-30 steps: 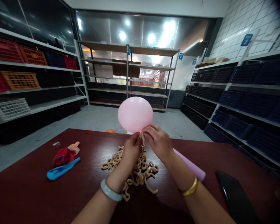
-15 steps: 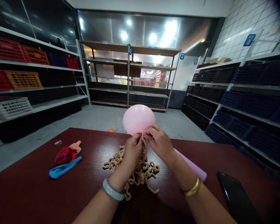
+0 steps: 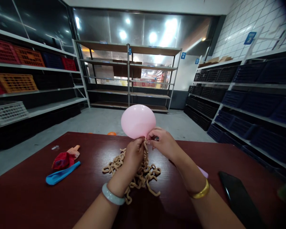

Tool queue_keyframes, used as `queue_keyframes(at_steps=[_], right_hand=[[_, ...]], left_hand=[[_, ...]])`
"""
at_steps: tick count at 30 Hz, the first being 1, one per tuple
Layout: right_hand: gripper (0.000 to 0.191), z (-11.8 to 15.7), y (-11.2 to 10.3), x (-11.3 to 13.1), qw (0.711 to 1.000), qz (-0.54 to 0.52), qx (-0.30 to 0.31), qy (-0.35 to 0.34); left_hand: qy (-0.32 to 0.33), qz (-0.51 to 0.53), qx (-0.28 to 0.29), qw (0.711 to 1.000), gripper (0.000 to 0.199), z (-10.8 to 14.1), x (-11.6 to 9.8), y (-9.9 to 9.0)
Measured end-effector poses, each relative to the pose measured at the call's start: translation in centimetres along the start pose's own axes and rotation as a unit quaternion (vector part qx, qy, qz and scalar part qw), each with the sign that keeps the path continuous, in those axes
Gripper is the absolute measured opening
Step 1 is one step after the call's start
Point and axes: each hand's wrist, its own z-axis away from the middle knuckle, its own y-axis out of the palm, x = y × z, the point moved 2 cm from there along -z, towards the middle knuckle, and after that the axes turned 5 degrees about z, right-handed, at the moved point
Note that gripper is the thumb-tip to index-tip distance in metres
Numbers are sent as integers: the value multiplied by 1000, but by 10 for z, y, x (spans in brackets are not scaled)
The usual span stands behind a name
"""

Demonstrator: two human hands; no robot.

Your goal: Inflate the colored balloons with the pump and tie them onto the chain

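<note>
An inflated pink balloon (image 3: 138, 121) stands above the far edge of the table, its neck down at my fingertips. My left hand (image 3: 134, 154) pinches at the base of the balloon, where a tan cord also reaches up. My right hand (image 3: 162, 142) is closed at the same spot, thumb and finger on the cord's upper end beside the balloon neck. Below and around my left hand, a tangled tan twisted cord (image 3: 140, 179) lies heaped on the dark red table (image 3: 85, 203). The exact hold at the neck is partly hidden by my fingers.
Left on the table lie a blue deflated balloon (image 3: 63, 173), a red one (image 3: 62, 160) and a small clear scrap (image 3: 55, 147). A black phone (image 3: 239, 197) is at the right, and a pink item (image 3: 203, 172) shows behind my right forearm. Shelves with crates stand around.
The balloon has shifted slightly left and tilted. My right forearm now covers most of the pink item. The whole view has moved a little.
</note>
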Motion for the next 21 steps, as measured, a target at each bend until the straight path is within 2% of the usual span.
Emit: queue_keyframes(at_steps=[4,8,14,21], right_hand=[[4,1,-2,0,1000,-8,14,25],[4,0,-1,-4,998,-36,8,42],[8,-1,-2,7,996,61,-45,-51],[10,1,-4,12,992,84,-60,-71]], left_hand=[[22,-27,36,999,26,-3,-3,-4],[32,3,46,998,22,-6,-8,-9],[-11,77,-2,997,21,-5,-3,-10],[-43,174,-7,984,26,-3,-10,-7]])
